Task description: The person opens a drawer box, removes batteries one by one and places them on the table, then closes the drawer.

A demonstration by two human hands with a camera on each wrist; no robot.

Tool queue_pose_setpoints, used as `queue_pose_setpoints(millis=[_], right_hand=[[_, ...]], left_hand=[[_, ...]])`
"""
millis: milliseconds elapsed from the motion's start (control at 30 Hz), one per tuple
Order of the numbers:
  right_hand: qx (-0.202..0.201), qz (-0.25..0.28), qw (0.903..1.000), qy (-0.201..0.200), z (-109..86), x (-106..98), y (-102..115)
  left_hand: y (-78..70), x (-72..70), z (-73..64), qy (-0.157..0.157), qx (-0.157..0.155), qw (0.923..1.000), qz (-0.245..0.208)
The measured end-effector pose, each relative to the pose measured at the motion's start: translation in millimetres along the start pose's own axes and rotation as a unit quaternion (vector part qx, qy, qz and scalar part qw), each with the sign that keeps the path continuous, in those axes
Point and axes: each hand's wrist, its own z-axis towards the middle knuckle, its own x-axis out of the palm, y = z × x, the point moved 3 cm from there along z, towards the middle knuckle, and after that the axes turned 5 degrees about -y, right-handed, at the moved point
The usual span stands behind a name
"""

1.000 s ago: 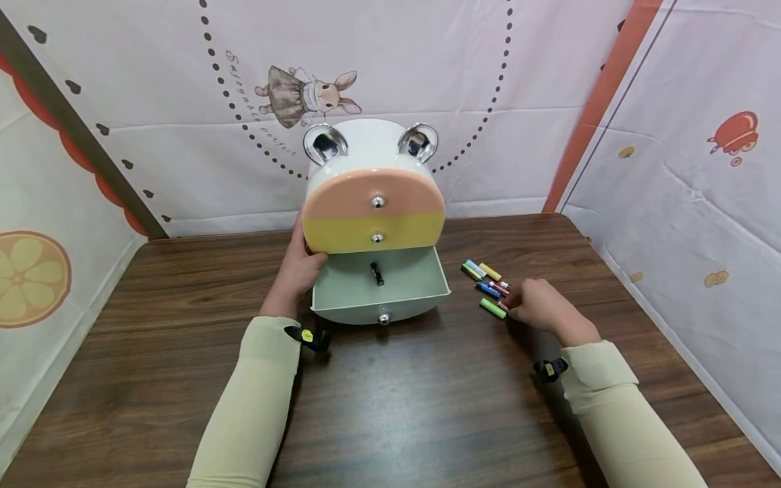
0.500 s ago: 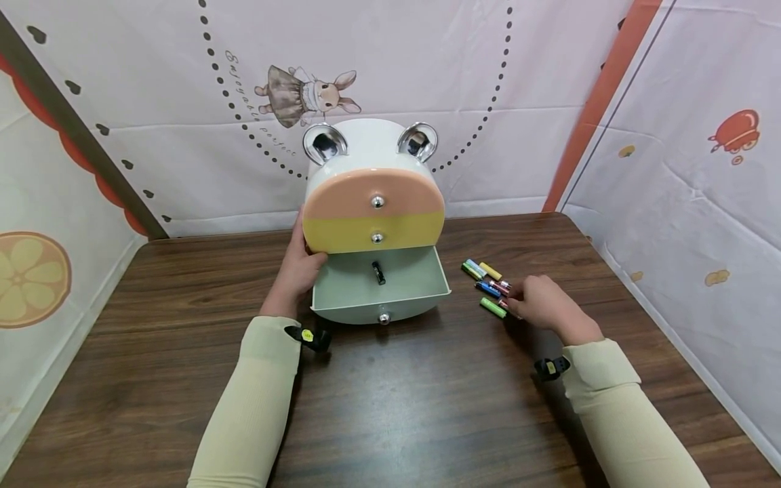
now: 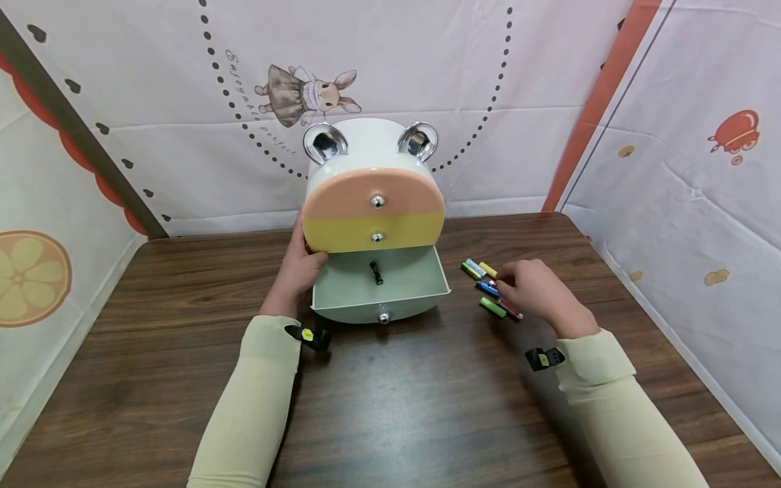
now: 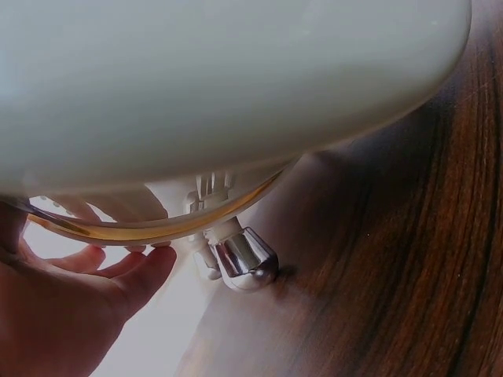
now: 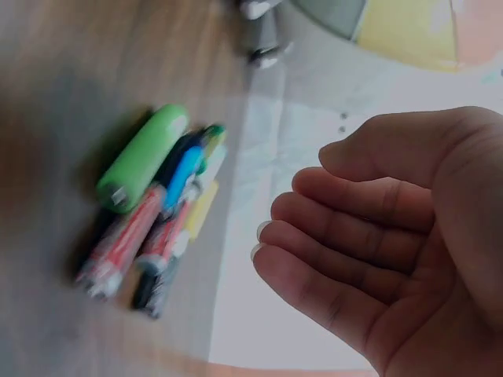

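A white cabinet [image 3: 372, 146] with silver ears has its green bottom drawer [image 3: 342, 314] pulled out. In that drawer lies a black battery [image 3: 375, 272]. My left hand [image 3: 300, 269] grips the cabinet's left side, thumb at the front edge and other fingers mostly hidden in the head view. My right hand [image 3: 538, 293] hovers by several loose batteries, its palm bare and fingers loosely bent in the right wrist view. Below it lie a red battery [image 3: 510, 310] and a lime-green battery [image 3: 492, 307]. A blue battery [image 3: 487, 289] and a yellow battery [image 3: 488, 270] lie farther back.
The brown wooden table [image 3: 390, 420] bears everything. Printed cloth [image 3: 476, 81] hangs behind and at both sides. The peach and yellow drawer fronts [image 3: 415, 196] above the green drawer are closed, each with a silver knob [image 3: 377, 238].
My right hand has left the red battery and moved back and slightly left, so that battery shows fully beside the lime-green one. The black battery shifts slightly in the drawer. My left hand stays put.
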Motion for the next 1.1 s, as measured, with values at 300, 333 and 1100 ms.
queue_pose_setpoints(millis=[300, 333, 1100], right_hand=[[-0.036, 0.020, 0.9976, -0.056, 5.1, -13.3, 39.0], [-0.038, 0.023, 0.9970, -0.063, 5.8, -13.7, 42.7], [-0.081, 0.101, 0.9871, -0.093, 28.3, 5.7, 95.7]], left_hand=[[0.6, -0.7, 0.2, 0.000, -0.001, 1.0000, -0.008], [0.6, -0.6, 0.0, 0.000, -0.002, 0.9999, -0.010], [24.6, -2.3, 12.4, -0.013, 0.003, 0.9998, -0.015]])
